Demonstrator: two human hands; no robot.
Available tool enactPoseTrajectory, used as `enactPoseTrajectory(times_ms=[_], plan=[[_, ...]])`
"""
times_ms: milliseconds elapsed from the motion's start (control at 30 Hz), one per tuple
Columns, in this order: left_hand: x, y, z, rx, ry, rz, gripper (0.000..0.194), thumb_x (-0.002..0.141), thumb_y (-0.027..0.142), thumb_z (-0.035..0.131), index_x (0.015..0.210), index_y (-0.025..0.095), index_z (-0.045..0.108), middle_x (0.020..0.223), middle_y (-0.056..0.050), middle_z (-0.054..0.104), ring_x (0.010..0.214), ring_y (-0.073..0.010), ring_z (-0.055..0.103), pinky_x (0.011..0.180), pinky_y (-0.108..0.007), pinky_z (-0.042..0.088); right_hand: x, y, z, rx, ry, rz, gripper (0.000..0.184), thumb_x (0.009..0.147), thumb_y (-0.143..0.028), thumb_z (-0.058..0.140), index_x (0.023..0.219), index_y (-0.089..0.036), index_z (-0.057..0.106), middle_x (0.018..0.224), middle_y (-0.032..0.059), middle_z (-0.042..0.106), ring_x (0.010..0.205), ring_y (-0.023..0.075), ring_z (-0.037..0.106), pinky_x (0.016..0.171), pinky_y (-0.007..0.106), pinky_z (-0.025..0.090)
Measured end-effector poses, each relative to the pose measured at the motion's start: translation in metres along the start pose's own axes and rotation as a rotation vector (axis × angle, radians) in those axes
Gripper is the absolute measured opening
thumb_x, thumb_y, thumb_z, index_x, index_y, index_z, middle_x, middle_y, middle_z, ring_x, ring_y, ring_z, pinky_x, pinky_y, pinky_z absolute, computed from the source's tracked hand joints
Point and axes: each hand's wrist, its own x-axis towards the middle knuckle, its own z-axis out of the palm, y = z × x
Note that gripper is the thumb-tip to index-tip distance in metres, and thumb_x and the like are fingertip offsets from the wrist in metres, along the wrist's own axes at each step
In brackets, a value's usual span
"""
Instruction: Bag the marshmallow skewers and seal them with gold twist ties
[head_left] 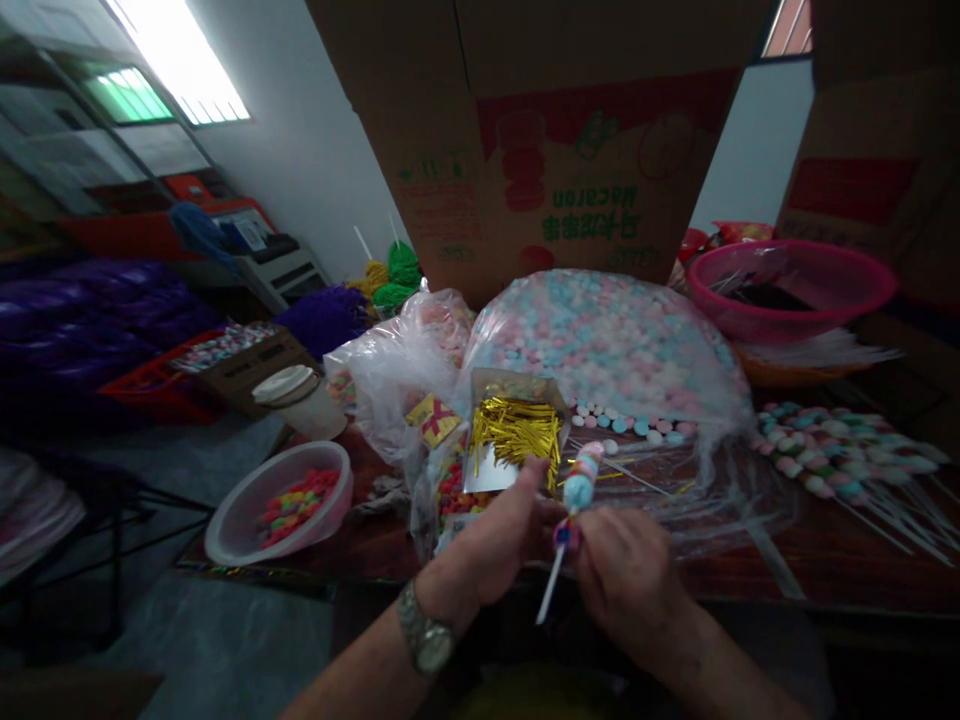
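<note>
Bright light pouring in through the window [176, 60] high on the left, a white wall [315, 130] running along beside it, a glass-fronted cabinet [97, 140] under that glare, grey floor [217, 640] below, and there's a 2nd window [786, 28] up top right!

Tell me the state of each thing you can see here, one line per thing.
Left hand: raised beside the stick, contact unclear.
Right hand: fingers closed on the stick's lower part.
Pink-and-blue candy stick: tilted, between the hands.
Gold metallic twist ties: loosely piled in a small open box.
Clear plastic bag of pastel candies: full, bulging.
White plastic bowl: holding colourful candies.
</note>
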Motion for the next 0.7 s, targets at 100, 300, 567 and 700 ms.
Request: enactPoseTrajectory(times_ms=[100,300,567,700], plan=[[-0.009,0.019,-0.011,-0.248,-0.104,0.058,0.088,0.070,0.086,0.017,0.121,0.024,0.054,0.064,-0.004,0.065,0.059,-0.0209,0.060,0.067,-0.039,0.048,-0.002,-0.003,0.001,0.530,-0.136,0.451,0.023,0.087,-0.022,0.038,0.065,-0.020,0.043,0.057,-0.0014,0.047,0.052,0.0115,0.043,0.049,0.025,0.029],[-0.012,0.007,-0.004,0.320,-0.106,0.082,0.039,0.080,0.052,0.057,0.096,0.020,0.071,0.104,-0.007,0.069,0.104,-0.0232,0.058,0.099,-0.034,0.039,-0.006,-0.005,0.004,1.177,-0.122,1.053,0.034,0.081,-0.049,0.054,0.067,-0.019,0.045,0.049,-0.0086,0.028,0.043,0.0061,0.021,0.040,0.021,0.015],[0.000,-0.009,0.035,-0.448,-0.029,-0.132,0.055,0.071,0.024,0.070,0.121,0.023,0.048,0.091,-0.003,0.066,0.079,-0.0158,0.063,0.067,-0.026,0.050,-0.010,-0.009,0.012,1.411,-0.121,1.190,0.051,0.068,-0.066,0.064,0.066,-0.019,0.043,0.038,-0.0109,0.033,0.032,0.0031,0.019,0.033,0.018,0.011],[0.013,-0.005,0.036,-0.482,0.071,0.072,0.064,0.065,0.015,0.071,0.122,0.023,0.044,0.089,0.001,0.064,0.076,-0.0135,0.064,0.070,-0.024,0.050,-0.009,0.000,0.003,1.258,-0.218,1.196,0.056,0.069,-0.074,0.055,0.060,-0.020,0.043,0.035,-0.0087,0.034,0.029,0.0049,0.022,0.031,0.020,0.015]])
